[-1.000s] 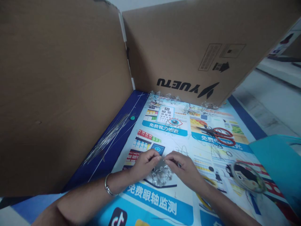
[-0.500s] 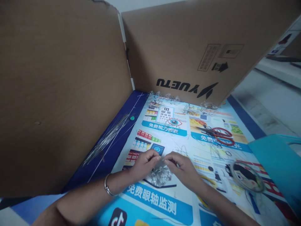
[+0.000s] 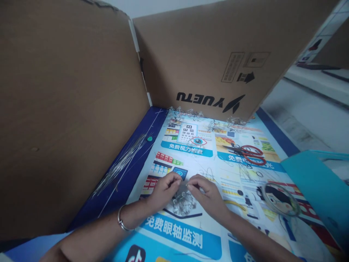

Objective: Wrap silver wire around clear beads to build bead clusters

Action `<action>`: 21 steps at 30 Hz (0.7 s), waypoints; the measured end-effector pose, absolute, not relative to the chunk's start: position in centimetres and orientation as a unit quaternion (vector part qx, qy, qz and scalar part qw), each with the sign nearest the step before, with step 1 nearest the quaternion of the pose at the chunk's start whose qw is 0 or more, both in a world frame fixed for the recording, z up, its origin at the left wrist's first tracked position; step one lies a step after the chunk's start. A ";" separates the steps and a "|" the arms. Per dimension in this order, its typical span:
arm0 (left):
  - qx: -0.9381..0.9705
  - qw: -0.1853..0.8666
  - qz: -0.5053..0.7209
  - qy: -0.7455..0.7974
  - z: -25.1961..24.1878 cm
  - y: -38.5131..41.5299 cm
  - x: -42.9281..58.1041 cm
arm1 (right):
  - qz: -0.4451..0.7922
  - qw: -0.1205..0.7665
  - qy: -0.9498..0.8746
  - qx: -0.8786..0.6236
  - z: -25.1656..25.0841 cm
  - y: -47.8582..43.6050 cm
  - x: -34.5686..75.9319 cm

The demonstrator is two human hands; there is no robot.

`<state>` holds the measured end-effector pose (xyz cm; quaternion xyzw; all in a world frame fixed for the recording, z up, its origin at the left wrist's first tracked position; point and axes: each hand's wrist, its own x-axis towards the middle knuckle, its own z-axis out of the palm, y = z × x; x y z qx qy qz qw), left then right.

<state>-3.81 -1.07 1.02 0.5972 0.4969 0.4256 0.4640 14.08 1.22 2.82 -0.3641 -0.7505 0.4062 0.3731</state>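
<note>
Both of my hands are closed in a pinch, with their fingertips close together over the mat. Just under them is a clear beaded wire piece (image 3: pixel 183 204), a loose tangle of thin wire and glassy bits. My left hand (image 3: pixel 167 186), with a silver bangle on its wrist, pinches at the upper left of this piece. From the right, my right hand (image 3: pixel 205 190) pinches at its top, where a tiny pale tip shows at the fingertips. The strands between the fingers are too fine to see clearly.
Red-handled scissors (image 3: pixel 249 153) lie at the right. A bundle of straight wires (image 3: pixel 120 165) rests along the left edge. More clear wire pieces (image 3: pixel 185 112) line the cardboard wall (image 3: pixel 191 62). A round coil (image 3: pixel 293 203) and a teal box (image 3: pixel 313 174) sit to the right.
The camera view has turned slightly, so the surroundings sit a little further left. Both hands stay over the beaded wire piece in nearly the same pinching pose.
</note>
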 end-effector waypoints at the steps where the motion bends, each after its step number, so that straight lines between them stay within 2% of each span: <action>1: 0.598 0.463 0.425 0.496 1.1 -1.0 -3.8 | 0.407 0.379 -0.749 -0.360 2.8 1.2 14.1; 10: 0.634 0.432 0.447 0.461 1.1 -0.7 -3.9 | 0.407 0.407 -0.749 -0.328 3.0 1.5 14.4; 21: 0.633 0.444 0.430 0.467 0.9 -0.5 -4.0 | 0.378 0.411 -0.755 -0.343 2.5 2.0 14.9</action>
